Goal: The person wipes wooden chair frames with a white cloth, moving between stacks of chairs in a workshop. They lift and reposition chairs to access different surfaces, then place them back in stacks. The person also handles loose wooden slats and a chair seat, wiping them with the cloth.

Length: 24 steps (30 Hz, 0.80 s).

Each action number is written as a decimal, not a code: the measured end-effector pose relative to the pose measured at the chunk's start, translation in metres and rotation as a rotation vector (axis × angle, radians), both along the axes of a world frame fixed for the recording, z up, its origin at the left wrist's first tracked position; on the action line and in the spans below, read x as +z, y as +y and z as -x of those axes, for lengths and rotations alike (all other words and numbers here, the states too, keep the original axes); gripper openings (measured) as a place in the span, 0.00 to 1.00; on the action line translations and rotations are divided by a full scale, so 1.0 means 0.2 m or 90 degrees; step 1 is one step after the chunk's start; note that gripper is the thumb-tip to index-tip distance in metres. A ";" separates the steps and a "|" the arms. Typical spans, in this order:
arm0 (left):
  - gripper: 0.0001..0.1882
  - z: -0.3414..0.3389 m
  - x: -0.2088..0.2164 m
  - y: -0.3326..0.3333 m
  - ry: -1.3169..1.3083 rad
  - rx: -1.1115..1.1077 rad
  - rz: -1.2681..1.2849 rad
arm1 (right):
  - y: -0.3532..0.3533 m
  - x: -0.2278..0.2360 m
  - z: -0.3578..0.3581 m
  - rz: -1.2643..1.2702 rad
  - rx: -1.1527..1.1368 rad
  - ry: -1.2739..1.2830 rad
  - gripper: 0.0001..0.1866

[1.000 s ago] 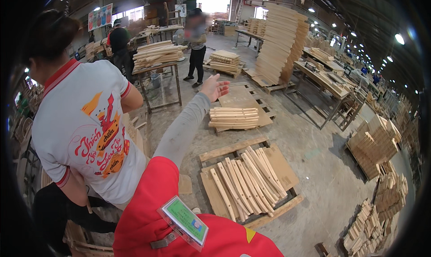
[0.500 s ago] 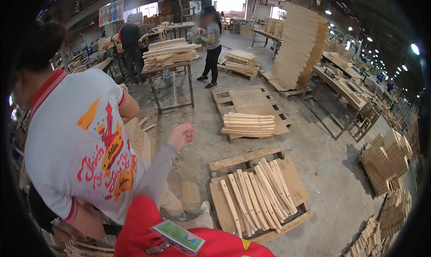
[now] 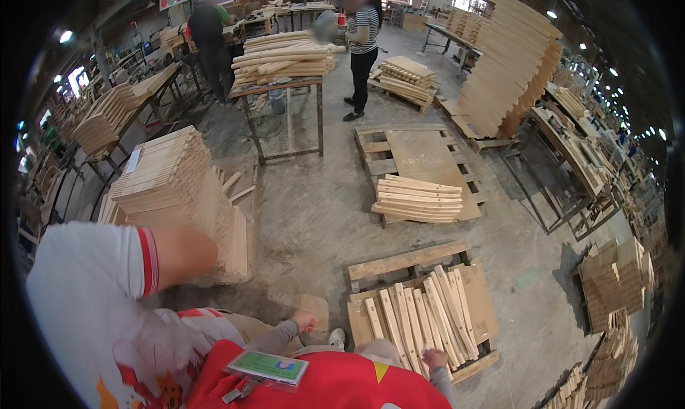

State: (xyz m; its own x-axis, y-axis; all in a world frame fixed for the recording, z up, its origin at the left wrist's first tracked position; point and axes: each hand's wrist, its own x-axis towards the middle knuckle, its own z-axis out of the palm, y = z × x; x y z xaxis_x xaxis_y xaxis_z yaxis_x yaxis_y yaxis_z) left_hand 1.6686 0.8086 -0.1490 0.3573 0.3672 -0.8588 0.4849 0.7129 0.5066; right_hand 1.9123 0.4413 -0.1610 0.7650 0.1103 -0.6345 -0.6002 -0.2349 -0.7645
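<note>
My left hand (image 3: 307, 320) hangs low in front of me, its fingers loosely curled with nothing visible in them. It is close to a flat brown piece (image 3: 315, 305) on the floor. My right hand (image 3: 434, 359) is lower right, over the near ends of curved wooden slats (image 3: 451, 310); I cannot tell whether it touches them. Its fingers look closed, with a small pale spot at their tips too small to name. The slats lie side by side on a brown sheet over a wooden pallet (image 3: 407, 260). A badge (image 3: 267, 367) rests on my red shirt.
At my left, close by, is a person in a white shirt (image 3: 78, 288). Beyond stands a tall stack of wooden pieces (image 3: 160, 173). Ahead, a second pallet (image 3: 417, 141) carries more slats (image 3: 417, 199). A metal-legged table (image 3: 285, 84) holds wood; two people stand farther back.
My view has shifted. My left hand has dropped from its raised position, and my right hand has come into view. The white-shirted person now appears lower, uncovering the wood stack.
</note>
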 end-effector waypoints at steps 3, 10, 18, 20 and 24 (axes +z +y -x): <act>0.10 0.10 0.04 0.08 0.042 -0.049 -0.021 | 0.22 -0.03 -0.14 0.027 0.062 0.060 0.03; 0.08 0.24 0.10 0.28 0.043 0.060 -0.097 | 0.47 -0.22 -0.49 0.292 0.221 0.095 0.03; 0.07 0.30 -0.01 0.51 0.204 0.228 0.022 | 1.35 -0.15 -0.74 0.205 0.353 0.127 0.05; 0.07 0.19 -0.01 0.64 0.213 0.142 0.022 | 1.58 -0.21 -0.84 0.130 0.372 0.130 0.05; 0.07 -0.24 -0.09 1.07 0.153 -0.085 -0.033 | 1.88 -0.32 -1.19 0.248 0.540 -0.043 0.06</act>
State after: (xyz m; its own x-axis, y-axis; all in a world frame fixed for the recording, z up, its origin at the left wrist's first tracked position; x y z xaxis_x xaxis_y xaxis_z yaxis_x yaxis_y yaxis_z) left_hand 1.7174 1.0236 -0.1674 0.1934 0.3764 -0.9060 0.6837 0.6106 0.3996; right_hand 2.1508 0.8174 -0.2257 0.5634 0.4377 -0.7007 -0.0678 -0.8208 -0.5672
